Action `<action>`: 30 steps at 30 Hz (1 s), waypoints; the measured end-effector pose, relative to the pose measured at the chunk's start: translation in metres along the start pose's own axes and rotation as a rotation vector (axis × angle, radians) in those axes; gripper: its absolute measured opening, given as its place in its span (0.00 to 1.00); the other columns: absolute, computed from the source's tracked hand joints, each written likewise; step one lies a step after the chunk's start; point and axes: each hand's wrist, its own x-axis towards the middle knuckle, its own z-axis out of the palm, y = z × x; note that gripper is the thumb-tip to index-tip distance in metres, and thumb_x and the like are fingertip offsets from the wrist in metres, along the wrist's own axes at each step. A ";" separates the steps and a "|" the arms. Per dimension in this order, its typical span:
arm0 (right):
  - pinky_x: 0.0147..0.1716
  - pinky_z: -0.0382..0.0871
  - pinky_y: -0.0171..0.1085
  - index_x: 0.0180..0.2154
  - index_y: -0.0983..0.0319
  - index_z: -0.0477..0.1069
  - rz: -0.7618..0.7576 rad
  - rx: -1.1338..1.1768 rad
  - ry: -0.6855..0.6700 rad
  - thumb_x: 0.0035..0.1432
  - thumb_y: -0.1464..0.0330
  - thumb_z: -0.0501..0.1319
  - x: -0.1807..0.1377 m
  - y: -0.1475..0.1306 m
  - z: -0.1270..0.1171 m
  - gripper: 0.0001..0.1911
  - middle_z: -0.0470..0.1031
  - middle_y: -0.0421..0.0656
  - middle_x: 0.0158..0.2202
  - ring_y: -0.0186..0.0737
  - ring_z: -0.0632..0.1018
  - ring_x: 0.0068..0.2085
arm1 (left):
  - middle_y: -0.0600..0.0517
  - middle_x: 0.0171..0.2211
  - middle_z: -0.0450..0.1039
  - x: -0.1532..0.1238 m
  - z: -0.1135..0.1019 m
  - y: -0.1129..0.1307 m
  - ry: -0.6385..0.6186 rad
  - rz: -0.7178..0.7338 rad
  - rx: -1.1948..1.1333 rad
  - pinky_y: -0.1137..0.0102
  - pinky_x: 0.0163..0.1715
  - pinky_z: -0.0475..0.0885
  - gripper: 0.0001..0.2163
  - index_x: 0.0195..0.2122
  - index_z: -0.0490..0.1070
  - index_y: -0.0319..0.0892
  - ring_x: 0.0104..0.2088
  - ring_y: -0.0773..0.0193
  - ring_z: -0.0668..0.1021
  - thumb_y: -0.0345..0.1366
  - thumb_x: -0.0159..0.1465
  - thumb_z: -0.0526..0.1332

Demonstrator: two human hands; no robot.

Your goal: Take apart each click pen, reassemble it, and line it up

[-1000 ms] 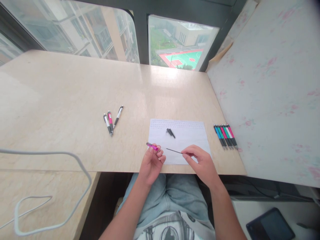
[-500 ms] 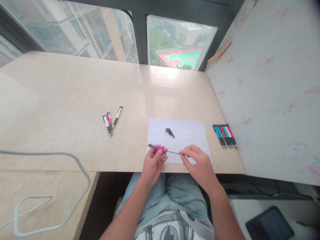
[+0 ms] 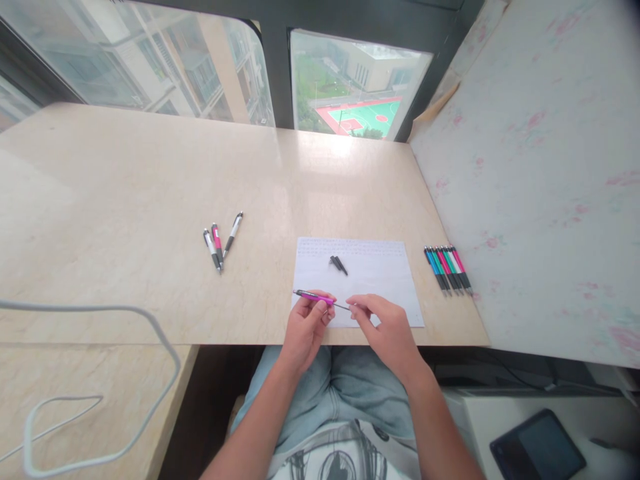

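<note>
My left hand [image 3: 309,328] is closed around a magenta pen barrel [image 3: 320,298], its black clip end pointing left. A thin dark refill [image 3: 341,307] sticks out of the barrel's right end. The fingertips of my right hand [image 3: 383,323] pinch the refill's outer part. Both hands are over the lower part of a sheet of paper [image 3: 380,280] with rows of writing along its top. Just beyond them on the sheet lie small black pen parts [image 3: 339,265], close together.
To the left on the table [image 3: 150,173] lie a white pen [image 3: 233,233], a pink pen [image 3: 217,241] and another white pen [image 3: 211,247]. A row of several coloured pens [image 3: 447,269] rests by the right wall. A grey cable [image 3: 150,320] loops at lower left.
My right hand has moved left toward my left hand, and less of the refill shows between them. My left hand stays in place with the barrel.
</note>
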 end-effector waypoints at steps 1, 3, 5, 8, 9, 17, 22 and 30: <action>0.37 0.71 0.37 0.41 0.59 0.76 0.013 0.013 0.001 0.65 0.70 0.58 0.000 0.000 0.001 0.08 0.79 0.42 0.33 0.39 0.78 0.32 | 0.48 0.38 0.77 0.000 0.000 0.001 -0.002 -0.006 -0.006 0.74 0.36 0.71 0.07 0.39 0.78 0.39 0.32 0.71 0.75 0.33 0.59 0.70; 0.37 0.72 0.37 0.41 0.60 0.76 0.043 0.040 0.010 0.65 0.69 0.58 0.000 0.001 0.002 0.08 0.80 0.41 0.31 0.39 0.78 0.31 | 0.48 0.38 0.77 0.000 0.001 0.002 0.000 -0.020 -0.017 0.74 0.36 0.71 0.08 0.39 0.78 0.39 0.32 0.71 0.75 0.33 0.59 0.70; 0.36 0.72 0.36 0.41 0.60 0.76 0.072 0.063 0.014 0.65 0.69 0.58 -0.001 0.001 0.003 0.08 0.79 0.40 0.29 0.38 0.79 0.30 | 0.48 0.37 0.77 -0.001 0.002 0.002 0.005 -0.030 -0.023 0.74 0.36 0.71 0.08 0.38 0.78 0.39 0.32 0.71 0.75 0.32 0.58 0.71; 0.34 0.72 0.35 0.42 0.60 0.76 0.095 0.070 0.005 0.65 0.69 0.58 -0.003 0.000 0.004 0.08 0.79 0.39 0.28 0.37 0.78 0.29 | 0.48 0.37 0.77 -0.002 0.003 0.002 0.004 -0.021 -0.009 0.74 0.36 0.71 0.08 0.38 0.78 0.38 0.32 0.70 0.75 0.32 0.57 0.71; 0.34 0.72 0.35 0.43 0.60 0.76 0.094 0.066 0.011 0.65 0.69 0.58 -0.003 0.000 0.004 0.08 0.78 0.39 0.28 0.37 0.78 0.29 | 0.48 0.36 0.77 -0.002 0.003 0.002 0.007 -0.015 -0.003 0.74 0.36 0.71 0.08 0.38 0.78 0.38 0.32 0.70 0.75 0.32 0.57 0.71; 0.35 0.71 0.37 0.40 0.60 0.75 -0.041 -0.024 0.080 0.65 0.72 0.57 0.000 -0.002 0.012 0.07 0.77 0.42 0.31 0.38 0.76 0.31 | 0.49 0.36 0.77 -0.001 0.002 0.002 -0.009 -0.030 -0.030 0.74 0.36 0.72 0.08 0.38 0.77 0.38 0.32 0.70 0.76 0.32 0.58 0.71; 0.33 0.72 0.37 0.40 0.59 0.75 -0.093 -0.065 0.125 0.65 0.73 0.58 0.001 -0.003 0.012 0.08 0.76 0.43 0.33 0.39 0.75 0.33 | 0.49 0.36 0.77 -0.003 0.003 0.005 -0.004 -0.047 -0.037 0.73 0.36 0.72 0.09 0.38 0.77 0.38 0.31 0.70 0.76 0.33 0.57 0.72; 0.33 0.73 0.39 0.40 0.58 0.75 -0.141 -0.046 0.166 0.65 0.73 0.58 -0.001 -0.005 0.018 0.08 0.77 0.45 0.36 0.41 0.76 0.35 | 0.49 0.36 0.77 -0.001 0.001 0.003 0.025 -0.043 -0.104 0.74 0.35 0.72 0.09 0.38 0.77 0.39 0.30 0.71 0.76 0.33 0.57 0.72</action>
